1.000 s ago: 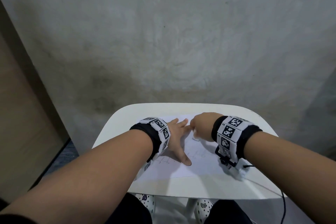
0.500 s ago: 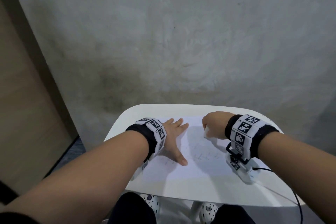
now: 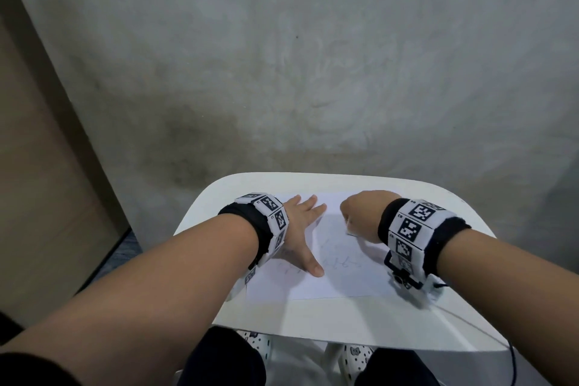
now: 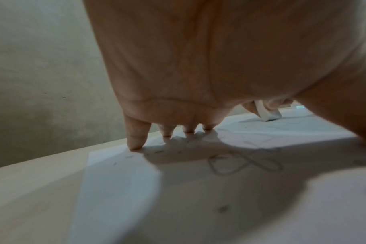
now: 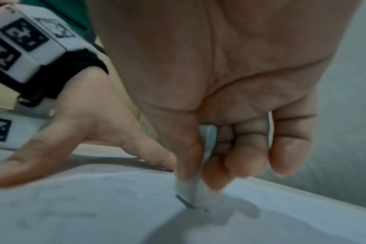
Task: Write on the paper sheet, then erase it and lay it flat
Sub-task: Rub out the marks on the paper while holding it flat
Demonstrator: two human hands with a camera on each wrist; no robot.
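Observation:
A white paper sheet [image 3: 341, 273] with faint pencil marks lies on the small white table [image 3: 360, 320]. My left hand [image 3: 302, 229] lies spread flat on the sheet's left part, fingertips [image 4: 134, 145] pressing it down. My right hand [image 3: 360, 216] is curled over the sheet's far right part and pinches a white eraser [image 5: 190, 193] between thumb and fingers, its lower end touching the paper. The eraser [image 4: 268, 113] also shows past my left palm. A looped pencil scribble [image 4: 242, 161] remains under my left palm.
A rough grey wall [image 3: 313, 56] rises right behind the table. A brown wooden panel [image 3: 37, 197] stands to the left. A thin cable [image 3: 488, 329] runs from my right wrist over the table's near right corner. My knees and spotted shoes [image 3: 355, 357] are below the table.
My right hand with the eraser has slid to the right across the sheet, away from my left hand. The left hand has stayed flat on the paper.

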